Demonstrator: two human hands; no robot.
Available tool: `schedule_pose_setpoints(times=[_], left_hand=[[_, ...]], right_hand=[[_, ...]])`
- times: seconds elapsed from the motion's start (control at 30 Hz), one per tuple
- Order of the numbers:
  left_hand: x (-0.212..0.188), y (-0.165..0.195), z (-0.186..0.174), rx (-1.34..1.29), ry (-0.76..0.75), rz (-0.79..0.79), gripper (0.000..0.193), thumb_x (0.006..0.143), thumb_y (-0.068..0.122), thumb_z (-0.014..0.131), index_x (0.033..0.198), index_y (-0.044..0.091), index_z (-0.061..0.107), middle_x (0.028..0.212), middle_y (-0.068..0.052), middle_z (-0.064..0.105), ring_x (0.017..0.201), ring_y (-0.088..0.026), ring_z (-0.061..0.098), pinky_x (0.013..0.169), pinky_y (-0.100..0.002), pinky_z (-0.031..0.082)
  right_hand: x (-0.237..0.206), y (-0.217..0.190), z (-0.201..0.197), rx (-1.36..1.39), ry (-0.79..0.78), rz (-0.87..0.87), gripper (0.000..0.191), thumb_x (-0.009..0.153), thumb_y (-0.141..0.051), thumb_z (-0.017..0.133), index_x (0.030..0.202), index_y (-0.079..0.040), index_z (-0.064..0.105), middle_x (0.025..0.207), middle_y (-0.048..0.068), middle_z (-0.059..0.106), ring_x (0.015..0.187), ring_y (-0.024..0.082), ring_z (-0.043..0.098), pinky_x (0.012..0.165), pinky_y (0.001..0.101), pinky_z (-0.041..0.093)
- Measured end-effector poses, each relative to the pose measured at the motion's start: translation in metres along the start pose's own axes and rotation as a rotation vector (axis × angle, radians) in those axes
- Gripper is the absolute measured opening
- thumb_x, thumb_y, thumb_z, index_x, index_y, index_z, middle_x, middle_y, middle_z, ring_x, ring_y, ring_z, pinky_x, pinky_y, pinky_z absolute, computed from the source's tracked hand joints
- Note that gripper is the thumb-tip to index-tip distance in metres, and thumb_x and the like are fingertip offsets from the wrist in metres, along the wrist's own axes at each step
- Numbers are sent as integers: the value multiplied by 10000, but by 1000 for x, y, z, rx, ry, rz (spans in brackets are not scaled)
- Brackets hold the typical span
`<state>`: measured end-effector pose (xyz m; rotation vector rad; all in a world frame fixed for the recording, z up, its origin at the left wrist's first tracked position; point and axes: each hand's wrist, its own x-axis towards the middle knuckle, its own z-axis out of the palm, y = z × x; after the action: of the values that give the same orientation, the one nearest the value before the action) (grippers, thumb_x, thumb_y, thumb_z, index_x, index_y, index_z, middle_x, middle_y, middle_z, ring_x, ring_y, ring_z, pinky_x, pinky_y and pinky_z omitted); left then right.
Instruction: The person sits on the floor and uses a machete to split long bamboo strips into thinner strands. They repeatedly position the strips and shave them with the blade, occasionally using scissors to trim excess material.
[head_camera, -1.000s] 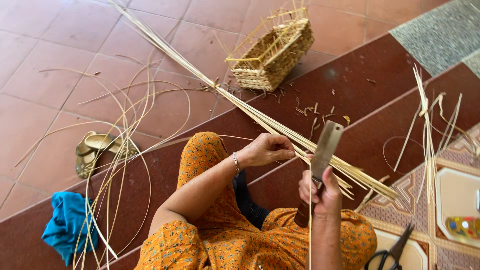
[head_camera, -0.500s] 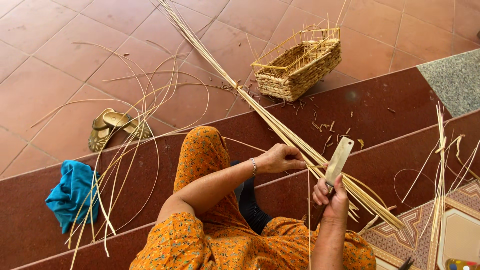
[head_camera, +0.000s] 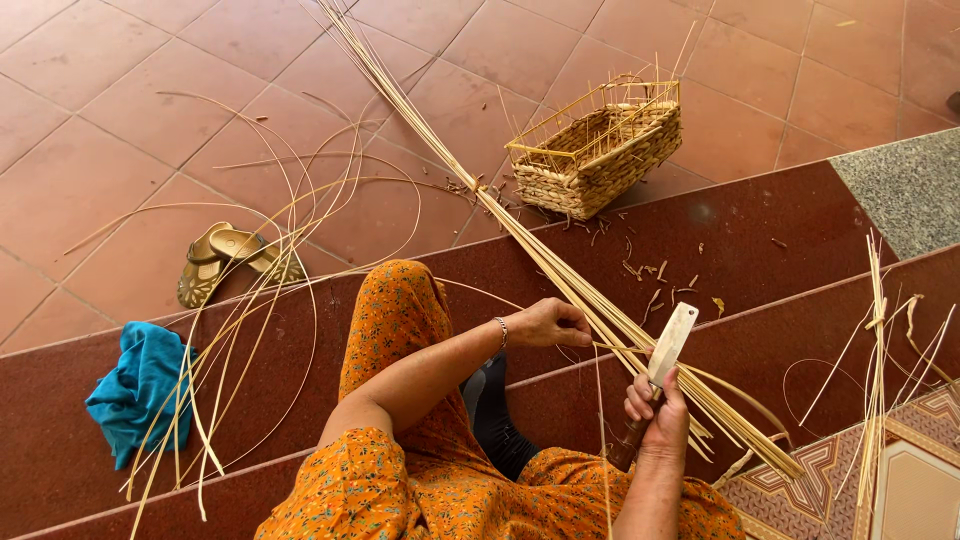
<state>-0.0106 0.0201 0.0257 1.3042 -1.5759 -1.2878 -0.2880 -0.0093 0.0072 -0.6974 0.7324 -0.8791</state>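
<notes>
A long bundle of pale cane strips (head_camera: 520, 230) lies slantwise across the red steps from the top of the view down to the lower right. My left hand (head_camera: 548, 323) is closed on this bundle near its middle. My right hand (head_camera: 655, 408) grips the handle of a flat-bladed knife (head_camera: 671, 341), whose blade points up and rests against the strips just right of the left hand. My knee in orange patterned cloth sits under the left arm.
A half-woven rectangular basket (head_camera: 598, 148) stands on the tiles beyond the bundle. Loose curved cane strips (head_camera: 250, 290) spread at left over a pair of sandals (head_camera: 228, 258) and a blue cloth (head_camera: 138, 388). More strips (head_camera: 878, 350) lie at right by a patterned mat (head_camera: 850, 480).
The view has shifted so basket and sandals sit farther right and lower. The knife has tilted and moved in closer to the bundle. My left hand keeps its hold on the strips.
</notes>
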Motion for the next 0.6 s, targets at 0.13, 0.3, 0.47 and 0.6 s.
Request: schedule_pose_setpoints(times=[0.13,0.3,0.47,0.6], left_hand=[[-5,0,-2,0,-5,-28,301,906,360,754,1036,90,779,985,-42,775,944,-150,714,865,-336,577],[-9,2,-9,-40,-54,-53,276,931,339,747,1063,99,782,981,-22,762,946,-133,686,876,-335,564],[-16,6,-13,-125,-93,-86,281,937,352,744,1078,113,779,996,0,758,989,-113,668,944,-329,534],[-19,6,-15,-116,-74,-108,298,921,362,757,1084,114,782,1005,-4,759,995,-118,673,949,-343,538]], right_hand=[[6,2,-9,75,-9,41,544,1047,-535,485,1355,-88,510,649,-45,416,437,37,307,402,203,321],[9,1,-8,34,36,70,497,1055,-529,464,1326,-118,531,658,-34,417,445,49,318,423,223,320],[8,-1,4,-5,74,84,480,1051,-524,451,1302,-128,551,657,-22,420,449,64,322,435,240,320],[5,-3,10,-33,133,82,490,1061,-522,440,1308,-115,554,667,-19,428,463,65,327,446,241,320]])
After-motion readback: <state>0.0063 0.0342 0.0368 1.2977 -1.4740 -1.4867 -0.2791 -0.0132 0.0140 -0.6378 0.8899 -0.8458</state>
